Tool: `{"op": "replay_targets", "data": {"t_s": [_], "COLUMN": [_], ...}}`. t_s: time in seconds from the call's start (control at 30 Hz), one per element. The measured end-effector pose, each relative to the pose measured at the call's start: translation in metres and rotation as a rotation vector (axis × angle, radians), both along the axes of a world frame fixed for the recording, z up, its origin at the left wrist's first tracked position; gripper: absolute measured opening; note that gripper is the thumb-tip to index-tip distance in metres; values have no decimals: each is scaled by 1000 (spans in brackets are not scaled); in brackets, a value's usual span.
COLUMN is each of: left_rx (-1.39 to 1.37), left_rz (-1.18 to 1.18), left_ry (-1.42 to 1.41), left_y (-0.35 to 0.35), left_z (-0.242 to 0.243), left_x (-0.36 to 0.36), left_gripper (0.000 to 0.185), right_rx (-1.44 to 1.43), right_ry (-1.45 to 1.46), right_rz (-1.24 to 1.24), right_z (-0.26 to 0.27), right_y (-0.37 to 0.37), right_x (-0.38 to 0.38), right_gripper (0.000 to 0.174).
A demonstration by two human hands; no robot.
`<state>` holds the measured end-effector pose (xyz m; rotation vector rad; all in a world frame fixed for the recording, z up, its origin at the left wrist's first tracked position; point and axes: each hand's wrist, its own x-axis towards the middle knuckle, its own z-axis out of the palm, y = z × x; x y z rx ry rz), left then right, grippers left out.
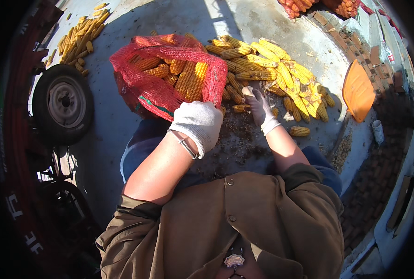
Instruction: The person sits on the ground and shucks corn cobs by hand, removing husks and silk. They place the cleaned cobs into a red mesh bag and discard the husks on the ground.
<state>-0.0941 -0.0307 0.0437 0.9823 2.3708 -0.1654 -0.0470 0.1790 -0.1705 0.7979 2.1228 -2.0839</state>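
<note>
My left hand point(197, 122), in a white knit glove, is closed on the near rim of a red mesh sack point(137, 78). The sack's mouth gapes upward, and several yellow corn cobs point(186, 82) show inside it. To the right, my right hand point(259, 106), also gloved, reaches down at the near edge of a heap of husked corn cobs point(259, 61). Its fingers are beside a few shaded cobs; whether they grip one is hidden. A single cob point(299, 131) lies on the ground just right of my right wrist.
An orange shovel blade point(358, 92) lies at the right near a pale cylinder point(378, 132) and brick paving point(371, 191). A vehicle wheel point(65, 101) stands at left. Another corn pile point(79, 38) is beyond it. Filled mesh sacks point(296, 6) sit at the back right.
</note>
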Motion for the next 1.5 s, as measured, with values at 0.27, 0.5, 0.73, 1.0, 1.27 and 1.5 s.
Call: {"op": "replay_targets", "data": {"t_s": [0.27, 0.5, 0.73, 1.0, 1.27, 1.5], "left_rx": [-115, 66, 192, 103, 308, 730], "left_rz": [153, 362, 276, 227, 194, 142], "left_ry": [33, 224, 323, 184, 302, 396], "left_y": [-34, -68, -98, -96, -77, -54], "left_z": [-16, 10, 30, 31, 45, 43], "left_x": [-45, -72, -28, -12, 13, 31], "left_gripper": [63, 20, 15, 25, 46, 39], "right_rx": [-150, -511, -37, -296, -316, -336], "right_ry": [-114, 542, 383, 402, 233, -21], "right_rz": [-52, -292, -126, -22, -108, -553], "right_z": [37, 179, 146, 128, 146, -5], "right_y": [-83, -63, -50, -37, -22, 47], "right_x": [-88, -190, -108, -74, -44, 2], "right_gripper": [36, 20, 27, 36, 58, 37]}}
